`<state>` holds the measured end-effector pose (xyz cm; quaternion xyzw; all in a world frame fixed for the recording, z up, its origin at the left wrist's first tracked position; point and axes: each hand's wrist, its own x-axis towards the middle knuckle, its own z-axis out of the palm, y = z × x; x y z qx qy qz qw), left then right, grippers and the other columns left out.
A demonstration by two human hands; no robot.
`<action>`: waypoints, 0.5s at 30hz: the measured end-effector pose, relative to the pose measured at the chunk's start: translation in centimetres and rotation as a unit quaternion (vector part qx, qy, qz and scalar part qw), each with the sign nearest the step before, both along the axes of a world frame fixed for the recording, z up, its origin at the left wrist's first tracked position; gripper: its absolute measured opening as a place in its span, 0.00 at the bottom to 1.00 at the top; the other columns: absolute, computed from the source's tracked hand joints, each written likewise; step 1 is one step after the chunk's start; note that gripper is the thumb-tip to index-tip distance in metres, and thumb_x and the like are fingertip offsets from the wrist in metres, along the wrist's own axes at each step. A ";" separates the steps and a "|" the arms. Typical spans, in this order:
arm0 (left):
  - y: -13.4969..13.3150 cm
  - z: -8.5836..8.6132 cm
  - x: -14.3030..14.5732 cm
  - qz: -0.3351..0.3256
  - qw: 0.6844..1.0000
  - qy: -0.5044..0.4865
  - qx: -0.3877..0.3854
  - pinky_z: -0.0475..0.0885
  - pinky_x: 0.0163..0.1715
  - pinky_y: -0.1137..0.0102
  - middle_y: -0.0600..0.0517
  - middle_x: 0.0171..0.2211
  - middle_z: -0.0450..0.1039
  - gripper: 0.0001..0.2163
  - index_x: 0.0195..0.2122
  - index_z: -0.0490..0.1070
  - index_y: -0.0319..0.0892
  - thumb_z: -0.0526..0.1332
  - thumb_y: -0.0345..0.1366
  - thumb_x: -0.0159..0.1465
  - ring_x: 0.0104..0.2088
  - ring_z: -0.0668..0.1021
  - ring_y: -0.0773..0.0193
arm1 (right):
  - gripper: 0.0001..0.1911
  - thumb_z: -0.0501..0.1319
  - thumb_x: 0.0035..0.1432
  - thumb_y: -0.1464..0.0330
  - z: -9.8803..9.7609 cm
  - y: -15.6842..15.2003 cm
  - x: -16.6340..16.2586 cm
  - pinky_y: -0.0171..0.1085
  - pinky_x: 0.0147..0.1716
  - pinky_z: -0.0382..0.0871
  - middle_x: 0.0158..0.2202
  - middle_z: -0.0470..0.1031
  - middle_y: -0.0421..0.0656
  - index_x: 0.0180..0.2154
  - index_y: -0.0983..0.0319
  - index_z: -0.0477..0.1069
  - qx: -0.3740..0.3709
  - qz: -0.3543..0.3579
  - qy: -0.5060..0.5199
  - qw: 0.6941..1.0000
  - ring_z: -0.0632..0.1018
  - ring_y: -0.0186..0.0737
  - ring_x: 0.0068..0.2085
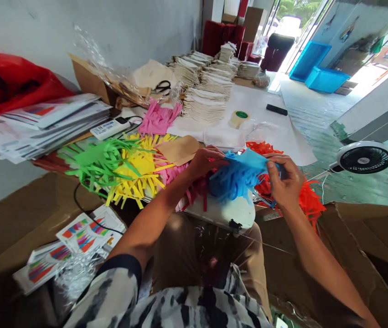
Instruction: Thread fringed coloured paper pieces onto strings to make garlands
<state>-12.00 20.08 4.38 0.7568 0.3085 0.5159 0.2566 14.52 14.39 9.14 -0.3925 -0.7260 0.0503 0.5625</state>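
Observation:
A blue paper fringe [253,159] is stretched between my hands above the near edge of the table, its cut strips hanging down. My left hand [207,159] pinches its left end, and my right hand [285,178] grips the right end between thumb and fingers. More blue strips [231,184] lie bunched right below, blurred in part. To the left are green fringe [100,157], yellow fringe [137,166] and pink fringe [173,173]. Orange-red fringe [308,200] spreads beside and behind my right hand.
Stacks of cream bundles [207,86] stand at the back. Tape [239,118], black scissors [162,86] and a white device [110,128] lie on the table. A small fan [364,157] stands at right. Printed sheets [84,232] lie lower left; cardboard [368,255] flanks me.

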 end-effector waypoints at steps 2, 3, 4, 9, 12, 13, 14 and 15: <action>0.2 0.2 -0.2 0.000 1.000 0.005 0.005 0.79 0.49 0.62 0.52 0.37 0.86 0.15 0.35 0.85 0.46 0.70 0.53 0.64 0.43 0.83 0.62 | 0.09 0.63 0.69 0.60 -0.2 0.1 0.7 0.49 0.50 0.76 0.42 0.83 0.46 0.40 0.58 0.76 -0.009 -0.022 0.016 1.000 0.83 0.47 0.47; 0.3 0.2 -0.3 0.000 1.000 0.006 0.008 0.79 0.49 0.62 0.52 0.37 0.86 0.16 0.35 0.85 0.46 0.70 0.54 0.63 0.43 0.83 0.62 | 0.10 0.64 0.69 0.59 -0.3 0.2 1.0 0.49 0.50 0.76 0.42 0.83 0.46 0.39 0.58 0.76 -0.013 -0.031 0.026 0.999 0.83 0.46 0.47; 0.3 0.1 -0.4 0.003 1.000 0.006 0.011 0.80 0.48 0.63 0.52 0.37 0.86 0.17 0.36 0.85 0.46 0.69 0.55 0.63 0.43 0.83 0.62 | 0.10 0.64 0.68 0.59 -0.5 0.2 1.4 0.48 0.49 0.76 0.41 0.83 0.46 0.39 0.58 0.76 -0.016 -0.036 0.038 0.999 0.83 0.46 0.46; 0.0 -0.3 -1.0 0.017 0.999 0.023 0.028 0.80 0.45 0.63 0.51 0.37 0.86 0.16 0.38 0.85 0.47 0.67 0.54 0.67 0.41 0.83 0.61 | 0.10 0.67 0.66 0.59 -0.8 -0.1 3.5 0.46 0.48 0.75 0.40 0.83 0.46 0.39 0.59 0.78 -0.016 -0.056 0.114 0.992 0.82 0.46 0.44; -0.3 -0.1 -1.2 0.047 0.993 0.084 0.064 0.77 0.46 0.62 0.51 0.37 0.86 0.09 0.42 0.86 0.50 0.68 0.47 0.69 0.42 0.83 0.60 | 0.10 0.68 0.65 0.59 0.1 -0.6 4.9 0.47 0.49 0.74 0.41 0.82 0.50 0.38 0.59 0.78 0.009 -0.079 0.153 0.985 0.82 0.48 0.45; -0.4 0.0 -1.2 0.063 0.987 0.121 0.085 0.77 0.47 0.61 0.50 0.38 0.86 0.08 0.42 0.86 0.51 0.67 0.44 0.70 0.43 0.83 0.59 | 0.10 0.68 0.65 0.59 0.6 -0.8 5.4 0.47 0.49 0.73 0.40 0.81 0.50 0.38 0.59 0.78 0.027 -0.088 0.162 0.982 0.82 0.49 0.45; -0.5 0.1 -1.2 0.081 0.978 0.162 0.107 0.76 0.48 0.61 0.50 0.39 0.86 0.07 0.43 0.85 0.52 0.66 0.42 0.70 0.44 0.83 0.58 | 0.10 0.68 0.65 0.59 1.2 -1.1 5.9 0.48 0.49 0.72 0.39 0.80 0.49 0.38 0.59 0.78 0.050 -0.099 0.171 0.979 0.81 0.49 0.44; -0.6 0.2 -1.1 0.098 0.966 0.201 0.127 0.75 0.49 0.61 0.50 0.39 0.86 0.07 0.43 0.85 0.52 0.65 0.40 0.71 0.44 0.83 0.58 | 0.11 0.69 0.64 0.58 1.8 -1.4 6.5 0.48 0.48 0.72 0.38 0.79 0.49 0.37 0.59 0.78 0.081 -0.113 0.182 0.973 0.81 0.48 0.43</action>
